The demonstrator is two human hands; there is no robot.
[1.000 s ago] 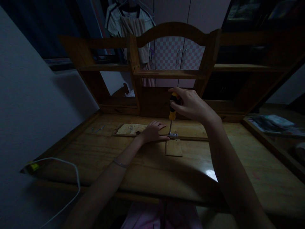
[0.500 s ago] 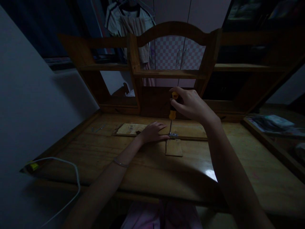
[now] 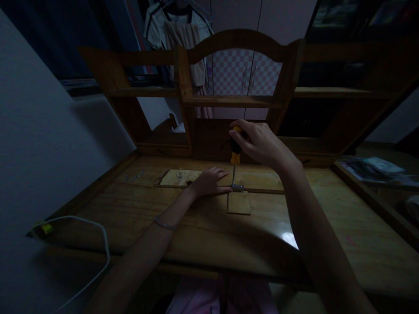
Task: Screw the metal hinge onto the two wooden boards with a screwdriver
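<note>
My right hand (image 3: pixel 253 139) is wrapped round the yellow and black handle of a screwdriver (image 3: pixel 235 157), held upright. Its shaft points down to a small metal hinge (image 3: pixel 238 187) at the front edge of a long wooden board (image 3: pixel 262 180). My left hand (image 3: pixel 211 181) lies flat on that board, fingers stretched, the thumb beside the hinge. A small square piece of wood (image 3: pixel 238 203) lies just in front of the hinge. Whether the tip sits in a screw is too small to tell.
The board rests on a wooden desk (image 3: pixel 203 240) with a shelf unit (image 3: pixel 234 101) along its back. Small metal bits (image 3: pixel 135 176) lie at the left. A white cable (image 3: pixel 105 237) loops at the front left near a yellow item (image 3: pixel 46 227). Papers (image 3: pixel 376 168) lie at the right.
The screwdriver handle has tilted slightly to the left, and my right hand's fingers have shifted round it. My left hand stays in place.
</note>
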